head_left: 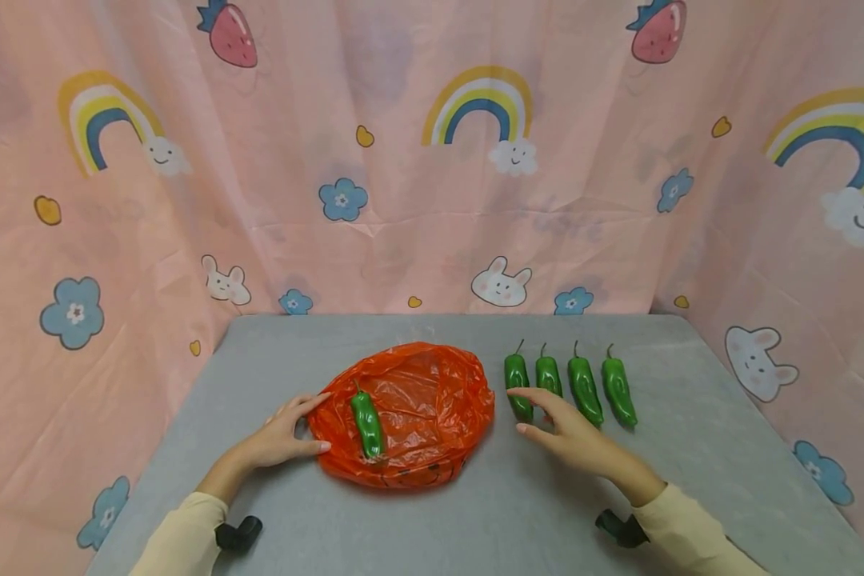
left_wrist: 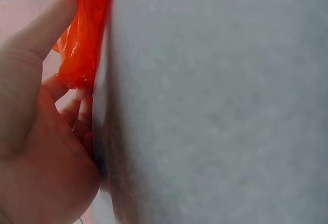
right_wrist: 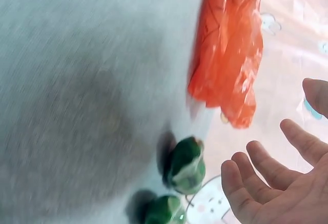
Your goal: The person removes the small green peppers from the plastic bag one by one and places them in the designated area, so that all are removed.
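Observation:
An orange plastic bag lies with its mouth spread wide on the table. Inside it, toward the left, is one green pepper. My left hand rests against the bag's left rim, thumb and index finger spread apart on the plastic; in the left wrist view the thumb touches the bag. My right hand hovers at the near end of a row of several green peppers, partly covering some. Between its spread fingers there is nothing. The right wrist view shows a pepper beyond the fingertips.
The grey table ends at a pink patterned curtain behind and on both sides. Dark wrist mounts sit by the sleeves. The pepper row stands just right of the bag, stems pointing away from me.

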Demonstrator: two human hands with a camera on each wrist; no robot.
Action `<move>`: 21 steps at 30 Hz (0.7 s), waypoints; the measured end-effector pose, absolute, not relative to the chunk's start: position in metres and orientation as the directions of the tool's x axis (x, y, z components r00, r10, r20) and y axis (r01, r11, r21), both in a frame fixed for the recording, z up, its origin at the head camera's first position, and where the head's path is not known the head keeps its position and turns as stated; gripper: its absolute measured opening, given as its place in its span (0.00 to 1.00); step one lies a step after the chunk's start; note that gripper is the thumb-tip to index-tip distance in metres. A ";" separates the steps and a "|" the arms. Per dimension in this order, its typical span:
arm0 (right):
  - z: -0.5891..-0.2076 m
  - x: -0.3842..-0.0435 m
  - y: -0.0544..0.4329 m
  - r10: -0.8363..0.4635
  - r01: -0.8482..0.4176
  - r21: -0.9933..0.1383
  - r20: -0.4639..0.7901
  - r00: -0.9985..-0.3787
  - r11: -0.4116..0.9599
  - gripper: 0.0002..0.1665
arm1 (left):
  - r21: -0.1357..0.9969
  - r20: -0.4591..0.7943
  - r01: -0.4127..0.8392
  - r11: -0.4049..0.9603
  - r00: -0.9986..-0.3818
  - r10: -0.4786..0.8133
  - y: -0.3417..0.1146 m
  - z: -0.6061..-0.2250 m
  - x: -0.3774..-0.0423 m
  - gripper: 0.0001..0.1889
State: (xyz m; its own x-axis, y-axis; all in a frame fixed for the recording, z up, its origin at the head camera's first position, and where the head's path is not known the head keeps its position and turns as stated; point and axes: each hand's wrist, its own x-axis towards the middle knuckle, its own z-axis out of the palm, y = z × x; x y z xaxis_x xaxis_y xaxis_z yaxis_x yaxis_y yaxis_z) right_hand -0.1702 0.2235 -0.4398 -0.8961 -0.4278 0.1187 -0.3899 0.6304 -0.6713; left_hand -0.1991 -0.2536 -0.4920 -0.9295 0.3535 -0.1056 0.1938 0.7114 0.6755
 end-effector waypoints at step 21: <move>-0.441 -0.167 0.175 -0.548 -0.438 -0.723 0.098 -0.831 0.535 0.31 | 0.668 -0.106 0.192 0.719 -0.932 0.347 -0.252 -0.489 -0.197 0.46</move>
